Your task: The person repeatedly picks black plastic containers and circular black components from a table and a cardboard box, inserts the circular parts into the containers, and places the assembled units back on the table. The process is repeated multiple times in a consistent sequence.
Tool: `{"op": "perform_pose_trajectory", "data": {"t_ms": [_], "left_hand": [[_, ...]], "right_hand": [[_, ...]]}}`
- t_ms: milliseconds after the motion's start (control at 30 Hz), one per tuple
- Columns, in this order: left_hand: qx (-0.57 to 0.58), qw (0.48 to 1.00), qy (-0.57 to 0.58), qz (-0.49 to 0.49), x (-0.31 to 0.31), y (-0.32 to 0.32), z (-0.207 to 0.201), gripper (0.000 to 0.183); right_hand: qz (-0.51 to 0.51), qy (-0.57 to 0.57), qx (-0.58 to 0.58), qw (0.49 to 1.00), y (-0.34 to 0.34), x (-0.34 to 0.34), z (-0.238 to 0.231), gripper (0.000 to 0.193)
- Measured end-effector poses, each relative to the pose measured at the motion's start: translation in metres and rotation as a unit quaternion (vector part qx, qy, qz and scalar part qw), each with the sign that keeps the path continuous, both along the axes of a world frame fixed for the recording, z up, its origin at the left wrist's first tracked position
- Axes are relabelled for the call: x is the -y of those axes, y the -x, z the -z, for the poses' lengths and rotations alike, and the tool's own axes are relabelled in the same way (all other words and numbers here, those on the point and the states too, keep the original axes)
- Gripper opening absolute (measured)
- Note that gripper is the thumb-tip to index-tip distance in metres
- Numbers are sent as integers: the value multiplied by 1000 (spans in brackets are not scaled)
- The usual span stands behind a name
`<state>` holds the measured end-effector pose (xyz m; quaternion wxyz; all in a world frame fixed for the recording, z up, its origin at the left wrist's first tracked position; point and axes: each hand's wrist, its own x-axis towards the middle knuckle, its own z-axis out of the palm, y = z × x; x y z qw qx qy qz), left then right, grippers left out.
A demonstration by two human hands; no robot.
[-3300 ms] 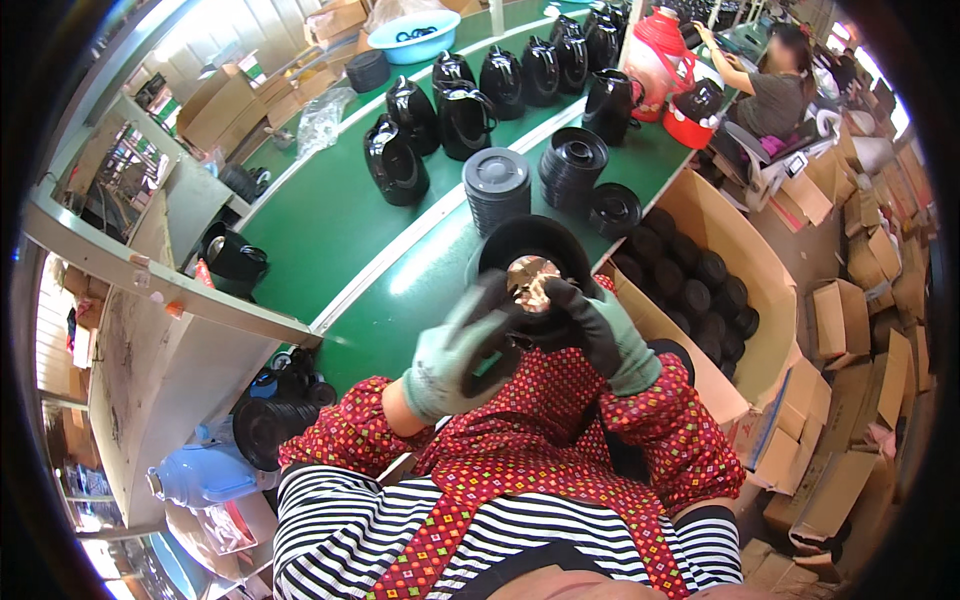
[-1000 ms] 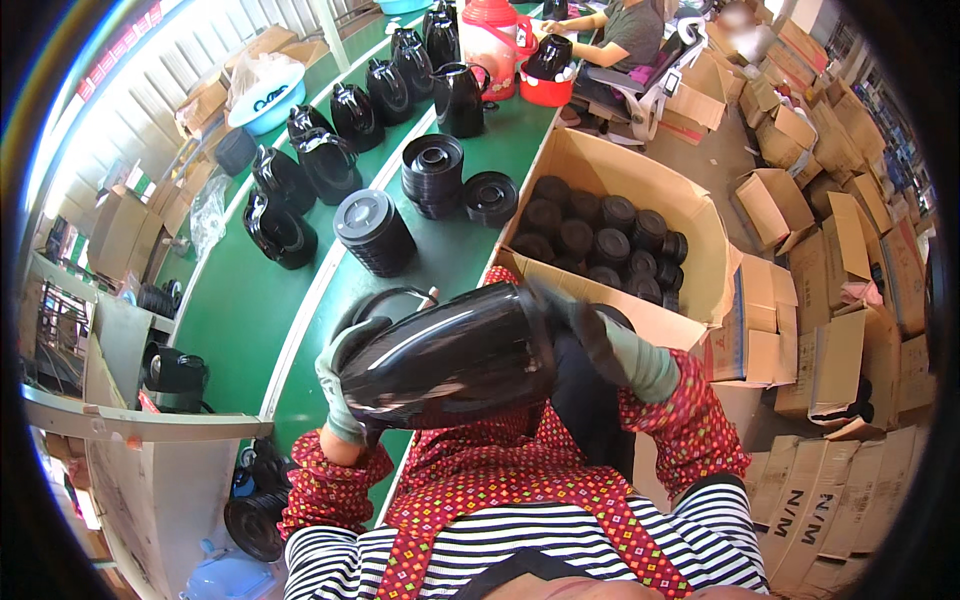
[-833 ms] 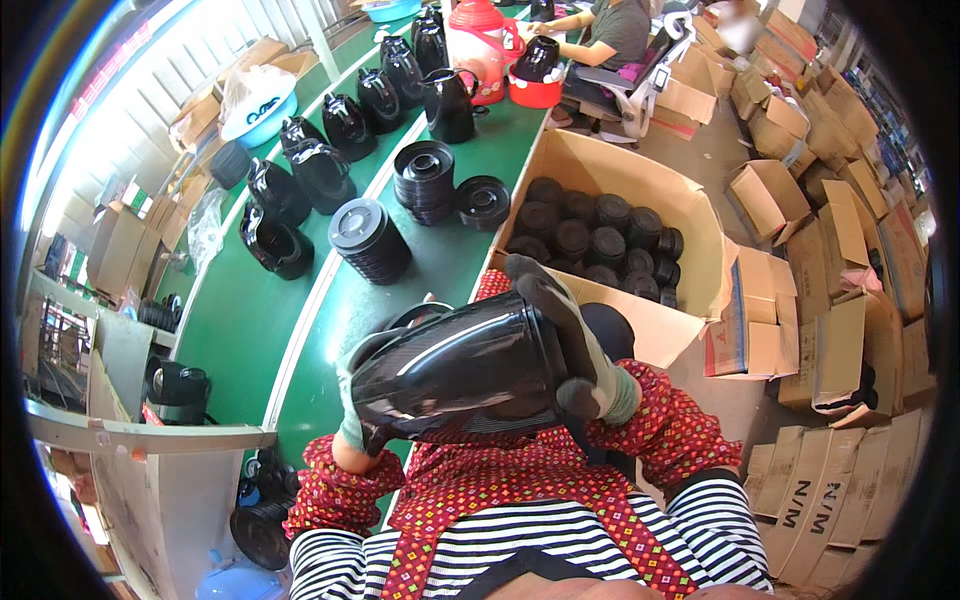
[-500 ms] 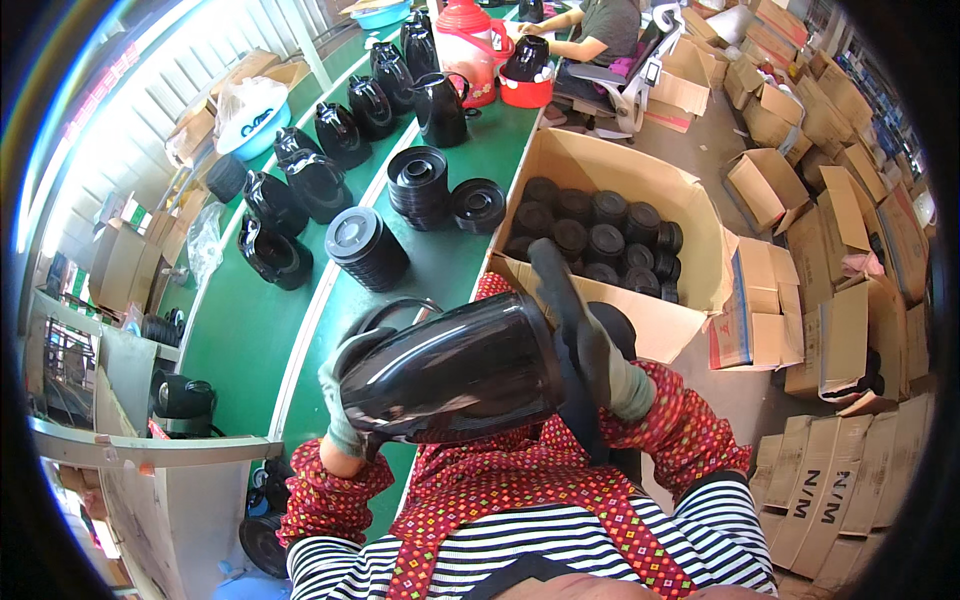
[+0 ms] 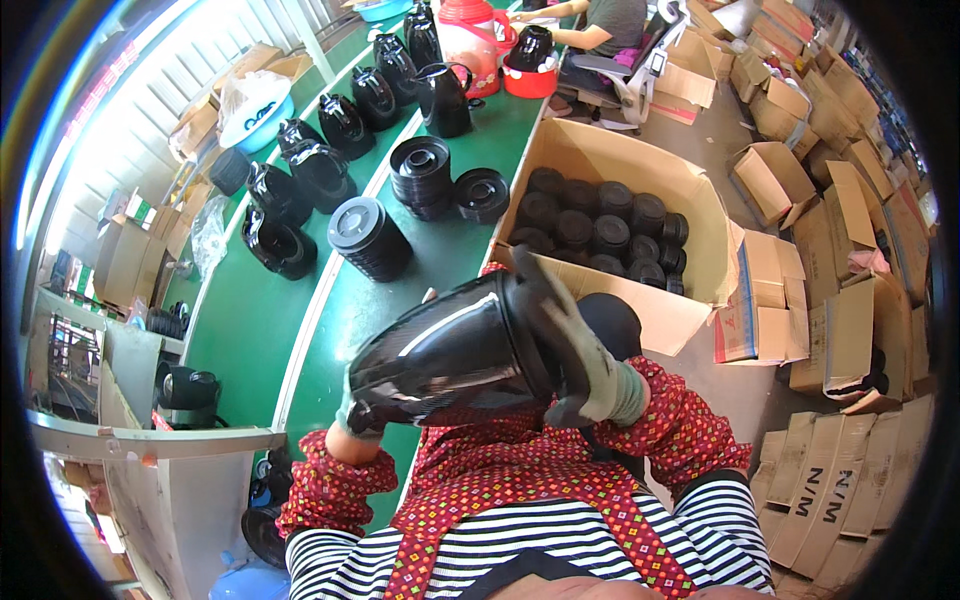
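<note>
Ideally, the black jug (image 5: 440, 350) is braced squarely between right hand (image 5: 577, 352), fingers outstretched, and left hand (image 5: 345, 405), fingers hidden, grip unreadable.

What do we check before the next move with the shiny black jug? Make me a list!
1. Left grip at the narrow end of the black jug: ok, though its fingers are mostly hidden.
2. Right grip against the wide end: ok.
3. Black jug upright: not ok, it's tilted on its side.
4. Inside of the black jug: cannot tell, no opening shows.
5. Grey-topped stack standing on the green table: ok.
6. Cardboard box open: ok, black round parts show inside.
</note>
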<state>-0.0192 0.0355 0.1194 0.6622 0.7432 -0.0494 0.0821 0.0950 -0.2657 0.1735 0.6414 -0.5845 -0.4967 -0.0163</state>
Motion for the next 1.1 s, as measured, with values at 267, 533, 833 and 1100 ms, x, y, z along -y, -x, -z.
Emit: {"op": "perform_pose_trajectory", "data": {"t_ms": [267, 533, 833, 1100], "left_hand": [[146, 935, -311, -83, 24, -27, -69, 39], [-82, 983, 139, 93, 15, -13, -10, 65], [-95, 983, 140, 75, 41, -16, -7, 67], [-46, 984, 153, -82, 8, -25, -26, 60]], "right_hand": [[-57, -118, -621, 773, -6, -21, 89, 60], [39, -39, -215, 975, 11, -14, 36, 79], [10, -17, 60, 998, -9, -9, 6, 77], [10, -159, -410, 898, 10, -26, 53, 49]]}}
